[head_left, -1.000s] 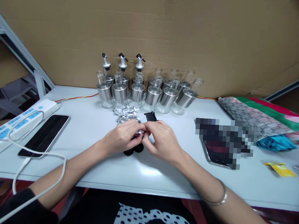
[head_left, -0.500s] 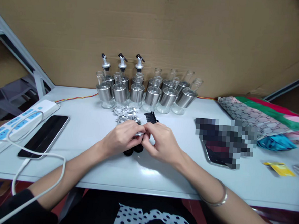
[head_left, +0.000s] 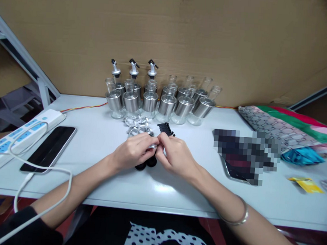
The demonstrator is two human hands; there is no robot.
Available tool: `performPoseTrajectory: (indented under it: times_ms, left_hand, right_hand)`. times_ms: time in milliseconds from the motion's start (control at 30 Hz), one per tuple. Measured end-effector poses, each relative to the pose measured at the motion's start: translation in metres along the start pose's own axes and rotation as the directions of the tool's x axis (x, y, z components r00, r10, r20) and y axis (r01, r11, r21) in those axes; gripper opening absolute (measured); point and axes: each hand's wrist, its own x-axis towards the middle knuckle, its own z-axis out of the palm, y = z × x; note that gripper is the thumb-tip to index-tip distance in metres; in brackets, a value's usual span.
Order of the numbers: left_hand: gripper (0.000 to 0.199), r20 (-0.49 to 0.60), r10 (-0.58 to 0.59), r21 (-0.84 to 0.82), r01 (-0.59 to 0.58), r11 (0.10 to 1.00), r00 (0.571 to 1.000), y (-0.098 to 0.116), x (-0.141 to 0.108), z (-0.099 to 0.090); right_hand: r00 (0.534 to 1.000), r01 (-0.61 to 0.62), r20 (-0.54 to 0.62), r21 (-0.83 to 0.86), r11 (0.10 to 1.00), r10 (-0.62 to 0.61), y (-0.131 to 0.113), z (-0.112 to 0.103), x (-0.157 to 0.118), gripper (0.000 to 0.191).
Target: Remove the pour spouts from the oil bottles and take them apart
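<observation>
My left hand (head_left: 134, 148) is closed on a silver pourer spout (head_left: 152, 146), mostly covered by the fingers. Against it, my right hand (head_left: 178, 155) pinches at the same spot; whatever lies between its fingertips is hidden. Just beyond the left hand is a pile of silver pourer spouts (head_left: 137, 124). Several small black levers (head_left: 165, 128) lie in a row past the right fingertips. Black round stoppers (head_left: 140, 167) sit on the table under the hands, partly covered.
Two rows of glass bottles with steel sleeves (head_left: 149, 101) stand at the back; three carry pourers (head_left: 134, 66). To the left are a phone (head_left: 49, 148), a power strip (head_left: 21, 136) and a white cable (head_left: 70, 183). Bags (head_left: 265, 123) and a yellow packet (head_left: 307, 185) lie right.
Both hands stay together at nearly the same place. The right hand's fingers have shifted very slightly; nothing else has visibly moved.
</observation>
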Motion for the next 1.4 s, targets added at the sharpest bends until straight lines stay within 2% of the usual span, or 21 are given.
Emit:
performPoseTrajectory:
  times_ms: [567, 700, 867, 1033, 1233, 1400]
  left_hand:
    - [0.007, 0.035, 0.033, 0.006, -0.033, 0.999, 0.999, 0.002, 0.003, 0.0]
    - [0.006, 0.037, 0.009, -0.005, -0.009, 1.0, 0.999, -0.002, 0.001, 0.002]
    - [0.004, -0.027, -0.037, -0.019, 0.037, 0.999, 0.999, -0.008, -0.001, 0.001]
    - [0.004, -0.018, -0.062, -0.013, 0.062, 0.998, 0.998, -0.009, 0.0, 0.0]
    - [0.009, -0.016, -0.055, -0.121, 0.053, 0.991, 0.998, -0.01, -0.002, 0.004]
    - [0.014, 0.019, -0.13, -0.176, 0.132, 0.976, 0.991, -0.004, -0.003, 0.004]
  right_hand:
    - [0.982, -0.111, 0.149, -0.049, 0.993, 0.118, -0.005, -0.003, 0.001, 0.01]
    - [0.993, -0.082, 0.084, -0.051, 0.995, 0.086, -0.004, -0.004, 0.001, 0.01]
    - [0.998, -0.053, 0.019, 0.02, 0.998, 0.053, -0.003, -0.007, 0.002, 0.009]
    - [1.0, -0.012, 0.022, -0.001, 1.0, 0.012, 0.0, -0.006, 0.003, 0.023]
    - [0.999, 0.023, -0.028, 0.011, 1.0, -0.023, 0.001, -0.006, 0.001, 0.033]
    - [0.996, 0.021, -0.081, 0.006, 1.0, -0.02, 0.001, -0.006, 0.001, 0.034]
